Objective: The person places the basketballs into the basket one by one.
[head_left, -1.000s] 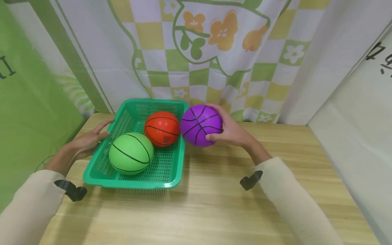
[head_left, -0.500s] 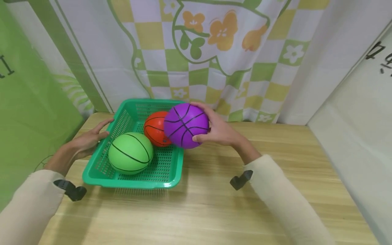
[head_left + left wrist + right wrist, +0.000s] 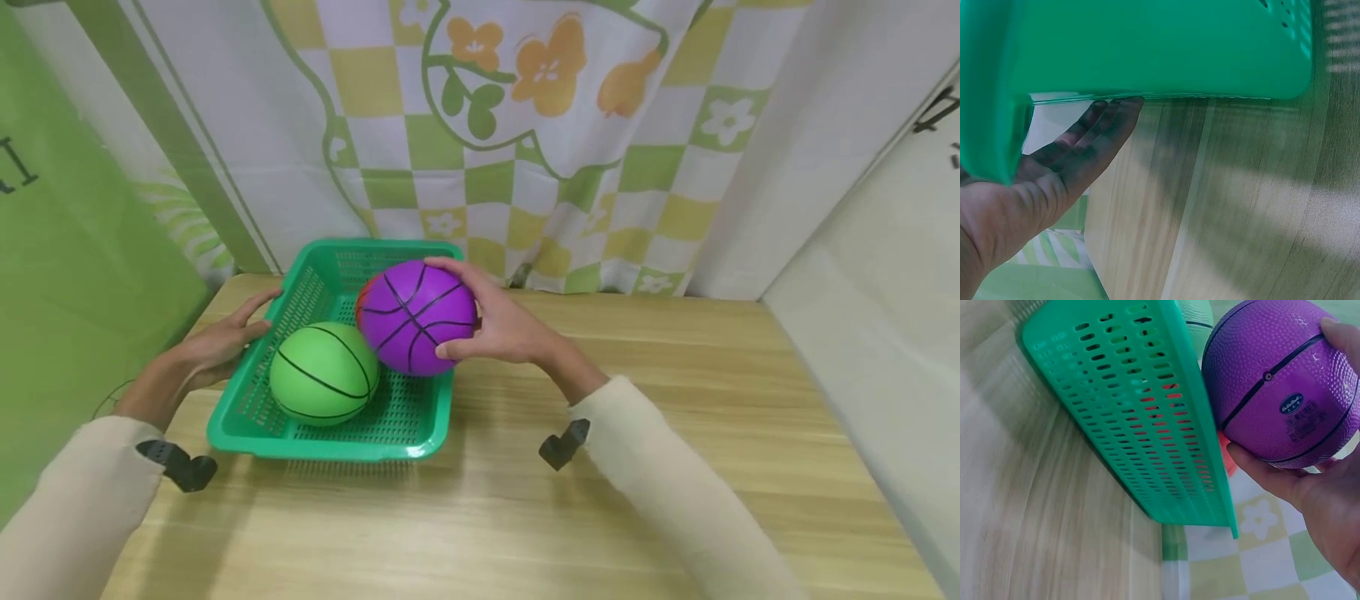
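In the head view my right hand (image 3: 502,321) holds a purple basketball (image 3: 416,317) with black lines, thumb and fingers spread round its right side. The ball hangs over the right part of a green plastic basket (image 3: 330,450). Beneath it a red ball (image 3: 362,304) shows only as a sliver; more red appears through the slots in the right wrist view. A light green basketball (image 3: 322,375) lies in the basket's near left part. My left hand (image 3: 221,346) rests against the basket's left side. Its straight fingers (image 3: 1107,140) touch the outer wall below the rim in the left wrist view.
The basket stands on a wooden table (image 3: 600,483), left of its middle. A checked, flowered curtain (image 3: 487,192) hangs along the back edge. A green cloth (image 3: 75,250) is on the left and a white wall (image 3: 900,333) on the right.
My right hand has carried the purple basketball leftward from beside the basket's right rim to over its inside, covering most of the red ball. The left hand has stayed at the basket's side.
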{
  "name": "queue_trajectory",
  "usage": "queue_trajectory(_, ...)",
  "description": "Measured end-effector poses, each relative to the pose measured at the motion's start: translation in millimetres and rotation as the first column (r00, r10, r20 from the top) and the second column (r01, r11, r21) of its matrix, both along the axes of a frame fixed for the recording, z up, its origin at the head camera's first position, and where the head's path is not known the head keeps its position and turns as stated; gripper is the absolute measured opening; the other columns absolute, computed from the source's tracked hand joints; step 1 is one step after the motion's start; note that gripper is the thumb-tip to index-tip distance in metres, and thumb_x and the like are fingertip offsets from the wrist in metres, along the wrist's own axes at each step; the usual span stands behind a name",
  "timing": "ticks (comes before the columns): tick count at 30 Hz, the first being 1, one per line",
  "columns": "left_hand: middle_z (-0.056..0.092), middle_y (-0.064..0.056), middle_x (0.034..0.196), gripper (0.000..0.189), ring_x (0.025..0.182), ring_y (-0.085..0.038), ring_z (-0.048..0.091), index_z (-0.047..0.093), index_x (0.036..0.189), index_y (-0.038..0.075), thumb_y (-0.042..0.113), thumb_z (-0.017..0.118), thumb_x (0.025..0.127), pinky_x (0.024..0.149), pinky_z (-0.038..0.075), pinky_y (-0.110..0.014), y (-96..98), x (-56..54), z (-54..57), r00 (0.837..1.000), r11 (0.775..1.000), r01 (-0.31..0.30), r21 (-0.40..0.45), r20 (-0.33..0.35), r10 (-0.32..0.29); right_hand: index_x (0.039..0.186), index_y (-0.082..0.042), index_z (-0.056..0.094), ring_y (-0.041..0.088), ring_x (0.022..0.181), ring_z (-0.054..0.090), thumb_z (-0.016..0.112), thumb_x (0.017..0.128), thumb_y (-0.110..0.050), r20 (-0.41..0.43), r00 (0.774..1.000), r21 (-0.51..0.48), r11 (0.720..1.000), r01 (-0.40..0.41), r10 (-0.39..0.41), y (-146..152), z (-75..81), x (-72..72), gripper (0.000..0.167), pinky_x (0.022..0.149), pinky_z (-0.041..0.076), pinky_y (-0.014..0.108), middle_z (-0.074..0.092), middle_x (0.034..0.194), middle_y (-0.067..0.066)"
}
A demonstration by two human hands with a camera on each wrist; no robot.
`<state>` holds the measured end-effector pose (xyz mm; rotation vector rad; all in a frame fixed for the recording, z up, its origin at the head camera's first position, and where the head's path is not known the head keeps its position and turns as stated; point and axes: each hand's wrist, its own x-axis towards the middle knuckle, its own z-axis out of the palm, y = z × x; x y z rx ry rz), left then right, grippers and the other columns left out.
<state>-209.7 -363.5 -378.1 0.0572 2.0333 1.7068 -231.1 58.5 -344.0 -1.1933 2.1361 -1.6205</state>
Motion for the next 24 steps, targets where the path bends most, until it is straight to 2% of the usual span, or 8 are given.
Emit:
queue_trajectory(6,0.011,-0.031,0.154,0.063,0.106,-0.018,0.059,-0.011,0.16,0.033,0.025,0.028,0.112,0.086,0.053,-0.043,-0.8,-0.2,0.0,1.0,1.0,0.0,0.009,0.004,0.0,0.156,-0.028,0.03,0.028,0.125,0.051,0.086,0.073,-0.024,-0.052,0.998,-0.003,1.0,-0.019,0.019,-12,-6.5,-5.3,0.1,0.091,0.053,0.038,0.031,0.15,0.009)
queue_trajectory(9,0.015,-0.03,0.153,0.063,0.106,-0.019,0.059,-0.011,0.16,0.033,0.026,0.029,0.112,0.085,0.053,-0.043,-1.6,-0.6,-0.2,1.0,1.0,-0.005,0.005,0.0,0.005,0.156,-0.027,0.03,0.027,0.126,0.05,0.087,0.073,-0.023,-0.063,0.998,-0.009,1.0,-0.015,0.015,-16,-9.3,-7.7,0.101,0.092,0.052,0.038,0.031,0.15,0.01)
queue_trajectory(15,0.019,-0.029,0.15,0.063,0.106,-0.019,0.06,-0.011,0.16,0.033,0.026,0.029,0.112,0.086,0.053,-0.045,0.3,-1.5,-0.4,1.0,1.0,-0.001,0.001,0.002,0.001,0.155,-0.024,0.032,0.024,0.13,0.044,0.092,0.069,-0.025,-0.175,0.985,0.023,1.0,0.016,-0.012,-17,-11.5,-10.8,0.105,0.098,0.048,0.039,0.032,0.15,0.008)
queue_trajectory(20,0.014,-0.033,0.153,0.063,0.107,-0.02,0.059,-0.012,0.16,0.033,0.025,0.028,0.112,0.088,0.052,-0.047,1.1,-1.8,2.3,1.0,1.0,0.0,-0.004,0.007,0.0,0.153,-0.02,0.032,0.027,0.136,0.036,0.093,0.068,-0.021,-0.224,0.975,0.022,1.0,0.008,-0.003,-17,-13.1,-13.0,0.105,0.103,0.044,0.043,0.023,0.155,0.011)
queue_trajectory(24,0.014,-0.033,0.153,0.062,0.107,-0.02,0.059,-0.012,0.16,0.033,0.025,0.028,0.113,0.089,0.052,-0.048,0.2,-1.6,2.9,1.0,1.0,-0.001,-0.009,0.013,0.001,0.151,-0.019,0.034,0.03,0.142,0.026,0.092,0.07,-0.028,-0.237,0.971,0.055,0.998,0.042,-0.027,-15,-12.2,-13.1,0.1,0.107,0.038,0.052,0.016,0.158,0.014)
